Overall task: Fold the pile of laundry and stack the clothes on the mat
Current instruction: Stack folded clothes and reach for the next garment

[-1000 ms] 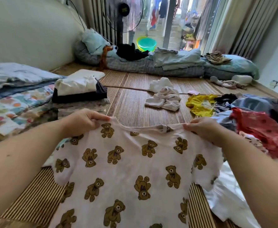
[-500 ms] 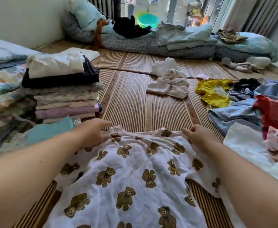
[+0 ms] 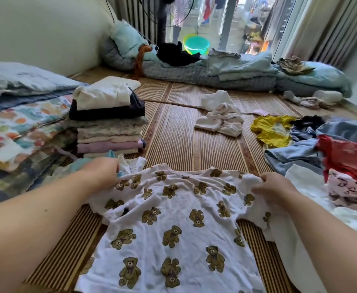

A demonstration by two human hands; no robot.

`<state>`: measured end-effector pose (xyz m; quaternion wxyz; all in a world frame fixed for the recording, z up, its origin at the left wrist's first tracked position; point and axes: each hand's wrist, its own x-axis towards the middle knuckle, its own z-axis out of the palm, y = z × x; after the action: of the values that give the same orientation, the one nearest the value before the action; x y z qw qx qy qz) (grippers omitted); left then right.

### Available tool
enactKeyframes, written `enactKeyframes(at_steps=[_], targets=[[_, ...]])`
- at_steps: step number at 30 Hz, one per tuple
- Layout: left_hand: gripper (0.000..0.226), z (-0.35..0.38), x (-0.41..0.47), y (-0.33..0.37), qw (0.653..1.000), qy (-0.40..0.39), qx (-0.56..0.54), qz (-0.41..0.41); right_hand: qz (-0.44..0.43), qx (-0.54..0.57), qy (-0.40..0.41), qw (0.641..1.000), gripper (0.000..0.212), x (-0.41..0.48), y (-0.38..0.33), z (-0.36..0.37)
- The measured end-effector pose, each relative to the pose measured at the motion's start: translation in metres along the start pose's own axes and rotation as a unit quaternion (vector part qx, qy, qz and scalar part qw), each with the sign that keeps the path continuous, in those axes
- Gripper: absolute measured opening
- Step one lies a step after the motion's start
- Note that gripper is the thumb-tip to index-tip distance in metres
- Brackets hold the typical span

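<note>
The bear-print shirt (image 3: 173, 225) lies flat on the mat (image 3: 173, 136) at lower centre. My left hand (image 3: 101, 172) and right hand (image 3: 272, 189) each pinch a shoulder. Uneven sleeve folds could skew it. At middle left, the tall folded stack (image 3: 107, 121) may topple when I add it.

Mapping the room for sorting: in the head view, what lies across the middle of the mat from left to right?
Folded stack → crumpled white clothes → yellow garment → red garment.
</note>
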<state>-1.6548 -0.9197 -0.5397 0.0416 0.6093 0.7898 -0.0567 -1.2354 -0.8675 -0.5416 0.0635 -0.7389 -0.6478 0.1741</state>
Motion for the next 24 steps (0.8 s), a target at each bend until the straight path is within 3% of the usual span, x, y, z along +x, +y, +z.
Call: enactKeyframes(at_steps=[3, 6, 10, 13, 16, 20, 24], targets=[[0.011, 0.003, -0.003, -0.002, 1.0, -0.019, 0.005, -0.007, 0.003, -0.042, 0.01, 0.999, 0.019, -0.001, -0.007, -0.005], [0.009, -0.004, 0.0, -0.009, 0.997, -0.001, -0.083, -0.011, 0.049, -0.059, -0.028, 0.997, 0.021, 0.001, -0.01, -0.011], [0.015, -0.012, 0.007, -0.023, 0.984, 0.064, -0.169, 0.005, 0.088, 0.025, -0.076, 0.993, 0.022, 0.008, -0.002, -0.013], [0.015, -0.007, 0.007, -0.031, 0.975, 0.133, -0.179, 0.014, 0.107, 0.102, -0.097, 0.984, 0.016, 0.01, 0.008, -0.012], [0.025, 0.0, -0.001, -0.036, 0.965, 0.188, -0.177, 0.044, 0.1, 0.109, -0.108, 0.983, 0.013, 0.01, 0.014, -0.007], [0.028, 0.016, -0.016, -0.031, 0.995, 0.034, -0.084, 0.053, 0.098, 0.116, -0.123, 0.981, 0.015, 0.006, 0.015, -0.002], [0.034, 0.023, -0.021, -0.029, 0.998, -0.032, 0.009, -0.044, 0.097, 0.121, -0.118, 0.981, 0.013, 0.004, 0.013, -0.001]])
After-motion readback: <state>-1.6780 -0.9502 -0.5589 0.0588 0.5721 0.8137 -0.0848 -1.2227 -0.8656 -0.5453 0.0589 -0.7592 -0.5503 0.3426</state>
